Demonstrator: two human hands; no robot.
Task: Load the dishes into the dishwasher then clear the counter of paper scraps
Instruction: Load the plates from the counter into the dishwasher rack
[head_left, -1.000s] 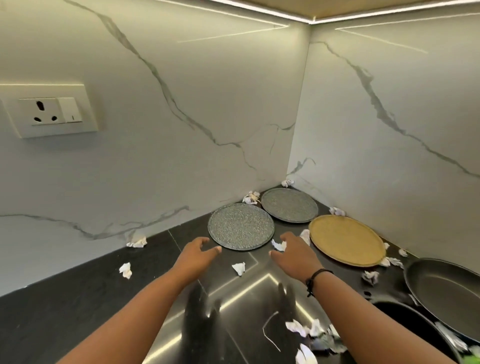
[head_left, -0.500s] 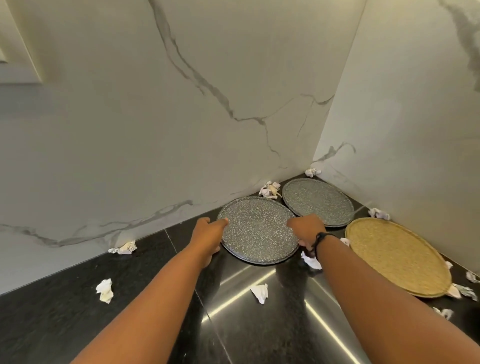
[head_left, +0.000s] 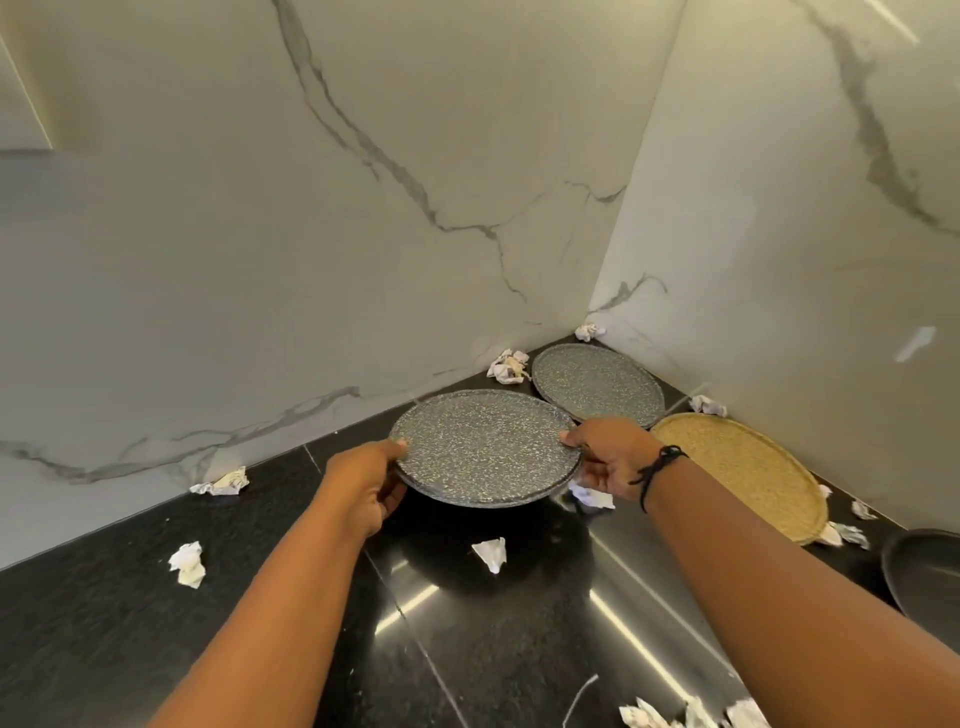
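A polished black counter (head_left: 130, 639) fills the corner between two marble-look walls (head_left: 260, 234), littered with crumpled paper scraps (head_left: 188, 564). A person holds a speckled grey plate (head_left: 485, 454) just above the counter, tilted slightly, its shadow pooling beneath it. The left hand (head_left: 363, 480) grips the plate's left rim, thumb on top and fingers curled underneath; the right hand (head_left: 610, 457), a black cord at the wrist, grasps the opposite rim the same way. A woven golden tray (head_left: 743, 470) lies flat to the right, a second speckled plate (head_left: 597, 382) sits in the corner behind, and the edge of a dark pan (head_left: 924, 569) shows at far right. Dish loading appears barely begun; the scraps look untouched. The dishwasher is out of view, so the next move likely calls for carrying the plate level away from the counter to reach it.
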